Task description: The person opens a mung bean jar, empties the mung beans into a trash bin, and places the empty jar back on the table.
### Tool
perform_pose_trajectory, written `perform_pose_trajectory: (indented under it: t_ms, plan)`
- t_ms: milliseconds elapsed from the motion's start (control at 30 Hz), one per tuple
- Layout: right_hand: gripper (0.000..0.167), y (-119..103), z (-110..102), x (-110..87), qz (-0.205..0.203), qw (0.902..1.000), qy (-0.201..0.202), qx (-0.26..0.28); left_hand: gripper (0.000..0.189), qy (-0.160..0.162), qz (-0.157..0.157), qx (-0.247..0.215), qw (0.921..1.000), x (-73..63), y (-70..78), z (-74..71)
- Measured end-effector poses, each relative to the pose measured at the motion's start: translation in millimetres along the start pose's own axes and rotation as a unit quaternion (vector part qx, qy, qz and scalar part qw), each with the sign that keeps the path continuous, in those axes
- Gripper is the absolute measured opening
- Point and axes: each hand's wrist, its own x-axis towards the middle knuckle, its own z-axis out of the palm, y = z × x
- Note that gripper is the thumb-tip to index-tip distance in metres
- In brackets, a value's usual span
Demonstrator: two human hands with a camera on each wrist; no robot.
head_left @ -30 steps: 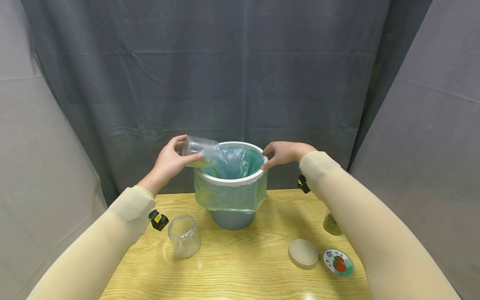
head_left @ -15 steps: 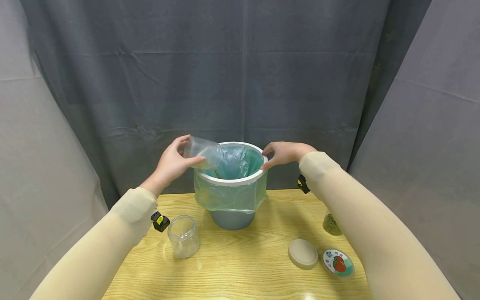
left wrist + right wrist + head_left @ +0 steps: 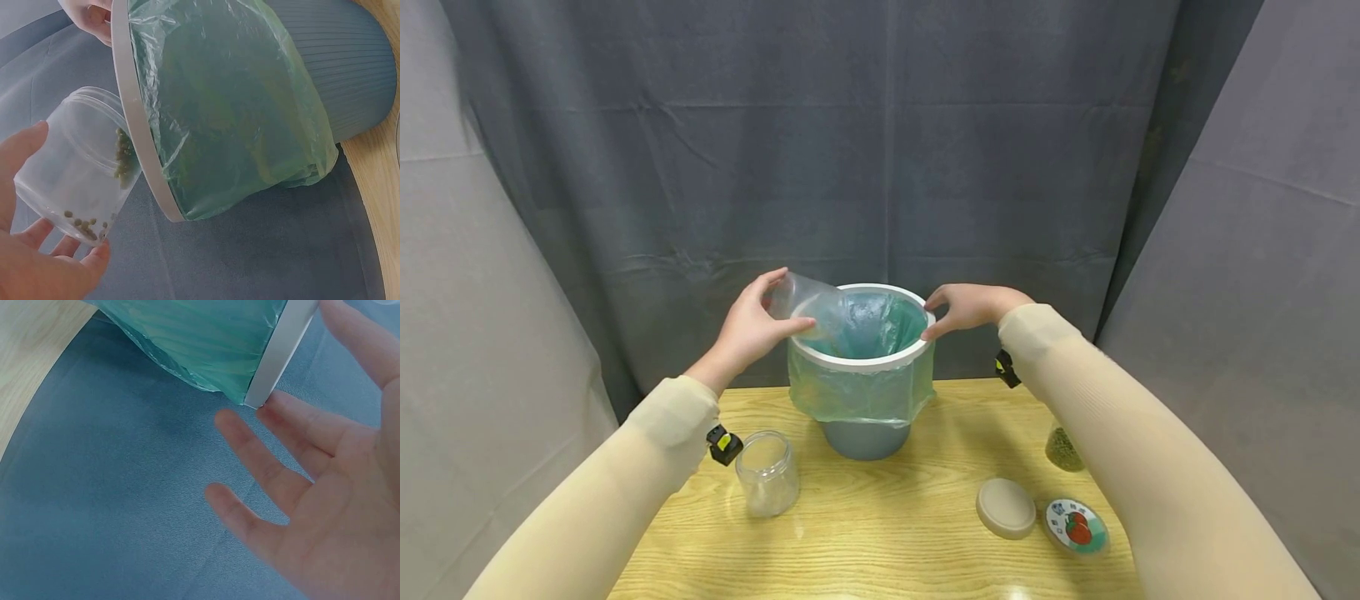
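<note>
My left hand (image 3: 748, 321) grips a clear jar (image 3: 75, 169) from its base end, tipped with its mouth over the left rim of a waste bin (image 3: 865, 364). A clump of small olive-green grains (image 3: 125, 153) lies at the jar's mouth, and a few sit near its base. The bin has a white ring and a green plastic liner (image 3: 219, 112) folded over the outside. On the bin's right side, my right hand (image 3: 970, 305) touches the ring with thumb and index finger; its other fingers (image 3: 253, 456) are spread and straight, off the bin.
An uncovered clear jar (image 3: 767, 475) stands front left on the wooden table (image 3: 880, 533). A beige lid (image 3: 1006, 508) and a lid with a tomato picture (image 3: 1077, 527) lie front right. Behind the right sleeve is a container of green grains (image 3: 1063, 450). Grey curtains (image 3: 880, 142) enclose the table.
My left hand has shifted slightly right and tipped the jar further down into the bin. Fewer grains show in the jar. My right hand has stayed at the ring.
</note>
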Motion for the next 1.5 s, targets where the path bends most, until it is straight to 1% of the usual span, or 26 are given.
perform_pose_trajectory:
  t_ms: [200, 400, 833, 900, 967, 1133, 1233, 1300, 1367, 1433, 1500]
  plan:
    - [0.075, 0.6, 0.5, 0.6, 0.003, 1.0000, 0.000, 0.005, 0.092, 0.001, 0.026, 0.015, 0.9996, 1.1, 2.1, 2.7]
    - [0.075, 1.4, 0.9, 1.5, 0.001, 1.0000, 0.001, 0.005, 0.093, -0.011, 0.046, 0.041, 0.9980, 0.2, 7.1, 4.2]
    - [0.075, 1.3, 1.5, 0.7, -0.001, 1.0000, 0.001, 0.002, 0.093, -0.028, 0.113, 0.080, 0.9900, 1.0, 14.3, 8.9]
    - [0.076, 1.0, 1.6, 0.4, -0.001, 1.0000, 0.001, 0.002, 0.093, -0.033, 0.130, 0.086, 0.9872, 0.8, 14.8, 10.0]
    - [0.076, 0.6, 1.6, 0.3, 0.000, 1.0000, 0.001, 0.003, 0.092, -0.037, 0.155, 0.098, 0.9824, 0.5, 14.8, 11.4]
    - [0.076, 0.1, 0.7, -0.3, -0.001, 1.0000, 0.002, 0.001, 0.093, -0.046, 0.225, 0.137, 0.9636, -1.9, 14.5, 14.0]
    - [0.076, 0.7, 0.7, 0.1, 0.003, 1.0000, 0.003, 0.003, 0.093, -0.047, 0.250, 0.152, 0.9552, -3.4, 15.0, 15.3]
    - [0.076, 1.0, 0.8, 0.2, 0.005, 1.0000, 0.003, 0.005, 0.093, -0.045, 0.257, 0.155, 0.9527, -4.0, 15.3, 16.1]
    - [0.076, 1.1, 0.9, -0.1, 0.005, 1.0000, 0.003, 0.006, 0.093, -0.043, 0.258, 0.155, 0.9526, -4.6, 15.7, 16.7]
    - [0.076, 1.0, 1.1, -0.4, 0.006, 1.0000, 0.002, 0.007, 0.092, -0.039, 0.252, 0.153, 0.9547, -5.0, 15.8, 17.1]
    - [0.076, 0.9, 1.1, -0.5, 0.008, 0.9999, 0.001, 0.008, 0.092, -0.035, 0.236, 0.146, 0.9600, -5.4, 15.8, 17.5]
